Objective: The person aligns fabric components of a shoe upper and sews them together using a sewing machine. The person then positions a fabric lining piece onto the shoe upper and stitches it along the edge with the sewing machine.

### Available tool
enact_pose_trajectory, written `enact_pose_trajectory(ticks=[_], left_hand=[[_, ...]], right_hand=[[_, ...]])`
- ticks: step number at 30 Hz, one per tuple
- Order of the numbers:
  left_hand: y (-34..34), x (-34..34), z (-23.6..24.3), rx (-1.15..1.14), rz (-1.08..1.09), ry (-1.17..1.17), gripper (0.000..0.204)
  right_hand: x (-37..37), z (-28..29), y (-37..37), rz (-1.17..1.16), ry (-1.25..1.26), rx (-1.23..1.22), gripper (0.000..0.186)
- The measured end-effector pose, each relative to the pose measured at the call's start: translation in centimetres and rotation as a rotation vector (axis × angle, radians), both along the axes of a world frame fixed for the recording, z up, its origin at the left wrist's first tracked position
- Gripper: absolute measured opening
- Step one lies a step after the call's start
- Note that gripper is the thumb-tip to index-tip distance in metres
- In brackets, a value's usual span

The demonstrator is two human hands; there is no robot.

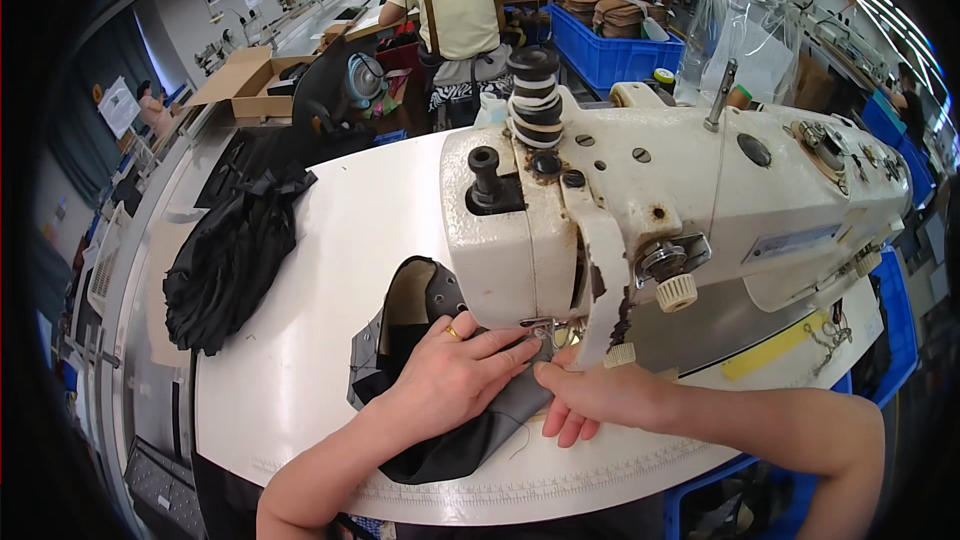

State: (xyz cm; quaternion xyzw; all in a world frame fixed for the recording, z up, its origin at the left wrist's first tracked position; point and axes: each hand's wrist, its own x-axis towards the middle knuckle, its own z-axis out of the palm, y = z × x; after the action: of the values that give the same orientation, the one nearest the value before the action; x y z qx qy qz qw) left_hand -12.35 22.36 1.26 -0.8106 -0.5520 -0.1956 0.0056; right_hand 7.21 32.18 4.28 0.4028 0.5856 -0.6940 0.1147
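Note:
A black and grey shoe upper [465, 445] with metal eyelets and a pale lining lies on the white sewing table, its edge under the head of a white sewing machine [520, 260]. My left hand [450, 375], a ring on one finger, lies on the upper with fingers stretched toward the needle area; its thumb is hidden. Right beside the needle, my right hand [600, 395] pinches the edge of the upper between thumb and forefinger, its other fingers curling below. The machine's front partly hides the right fingertips. A loose thread hangs off the upper near my right hand.
A bundle of black pieces [240, 255] lies on the table's left side. A yellow strip [775, 345] and a small chain [830, 335] lie at the right. Blue bins [610, 50] and an open cardboard box [245, 80] stand behind. A co-worker [455, 5] sits ahead, back turned.

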Motion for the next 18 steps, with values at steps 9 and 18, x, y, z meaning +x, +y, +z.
enact_pose_trajectory(ticks=[9, 18], left_hand=[[-0.1, -0.28, -0.63, 0.157, -0.042, -0.125, 0.024], [0.17, -0.83, -0.73, 0.045, -0.042, -0.256, 0.024]], right_hand=[[-0.04, 0.23, -0.04, 0.037, -0.014, 0.037, 0.036], [-0.37, 0.34, 0.1, 0.052, -0.024, 0.038, 0.043]])
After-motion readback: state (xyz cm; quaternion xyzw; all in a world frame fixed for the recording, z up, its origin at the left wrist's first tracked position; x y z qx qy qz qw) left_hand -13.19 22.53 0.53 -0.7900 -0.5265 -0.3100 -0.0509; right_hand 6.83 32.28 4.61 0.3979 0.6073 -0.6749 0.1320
